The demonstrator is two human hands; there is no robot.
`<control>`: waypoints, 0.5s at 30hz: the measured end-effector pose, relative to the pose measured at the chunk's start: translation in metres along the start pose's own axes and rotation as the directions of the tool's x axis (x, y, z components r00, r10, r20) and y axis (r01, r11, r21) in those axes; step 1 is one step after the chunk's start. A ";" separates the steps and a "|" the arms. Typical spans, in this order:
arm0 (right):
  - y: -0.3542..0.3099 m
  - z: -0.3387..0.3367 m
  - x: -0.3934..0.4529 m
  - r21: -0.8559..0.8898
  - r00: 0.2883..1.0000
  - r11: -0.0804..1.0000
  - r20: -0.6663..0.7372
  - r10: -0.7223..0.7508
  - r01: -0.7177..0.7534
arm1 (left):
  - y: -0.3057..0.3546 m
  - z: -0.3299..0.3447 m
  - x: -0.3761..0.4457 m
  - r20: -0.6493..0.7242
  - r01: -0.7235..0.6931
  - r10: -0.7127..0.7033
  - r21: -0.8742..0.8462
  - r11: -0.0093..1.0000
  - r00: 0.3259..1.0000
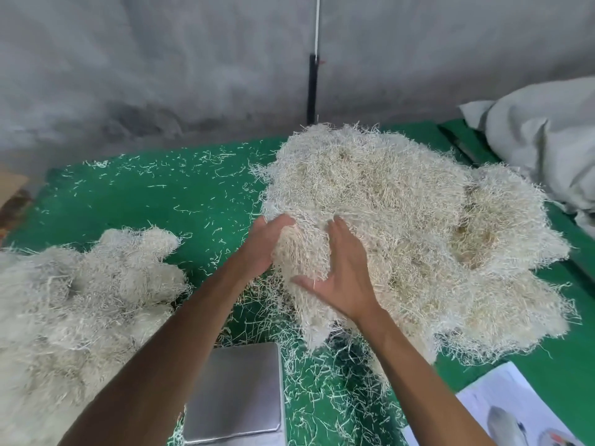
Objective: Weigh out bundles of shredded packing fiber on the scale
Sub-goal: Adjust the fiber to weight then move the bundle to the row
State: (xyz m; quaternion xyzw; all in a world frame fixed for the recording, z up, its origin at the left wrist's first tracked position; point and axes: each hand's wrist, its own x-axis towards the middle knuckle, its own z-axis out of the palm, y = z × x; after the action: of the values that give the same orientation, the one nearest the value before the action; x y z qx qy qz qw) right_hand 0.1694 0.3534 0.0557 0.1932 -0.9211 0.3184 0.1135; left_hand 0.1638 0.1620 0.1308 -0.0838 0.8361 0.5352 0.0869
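Observation:
A large heap of pale shredded packing fiber (402,220) covers the right half of the green table. At its near left edge a clump of fiber (302,252) sits between both hands. My left hand (264,243) presses the clump from the left with straight fingers. My right hand (341,268) lies flat on its right side, fingers spread and thumb out toward the left. A steel scale platform (238,391) stands bare near the front edge, below my arms. A second mass of fiber bundles (80,300) lies at the left.
Loose strands litter the green table top (154,194). A grey wall rises behind, with a black pole (312,88). Grey cloth (544,136) is piled at the far right. White printed paper (505,410) lies at the front right corner.

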 end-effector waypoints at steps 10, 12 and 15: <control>0.019 -0.060 0.031 -0.123 0.931 0.923 -0.043 0.362 -0.365 | 0.125 -0.056 0.022 -0.132 -0.363 0.538 0.604 0.710 0.832; 0.025 -0.080 0.040 -0.096 0.872 0.867 -0.076 0.484 -0.490 | 0.131 -0.077 0.029 -0.224 -0.339 0.525 0.550 0.764 0.821; 0.011 -0.085 0.056 0.198 0.886 0.878 -0.075 0.457 -0.436 | 0.127 -0.060 0.028 -0.082 -0.251 0.295 0.342 0.905 0.952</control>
State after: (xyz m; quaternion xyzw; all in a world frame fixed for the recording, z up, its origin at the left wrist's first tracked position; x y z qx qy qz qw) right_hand 0.1215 0.3989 0.1346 -0.0349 -0.9006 0.4268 0.0745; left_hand 0.1036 0.1582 0.2604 0.0148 0.9207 0.3888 -0.0318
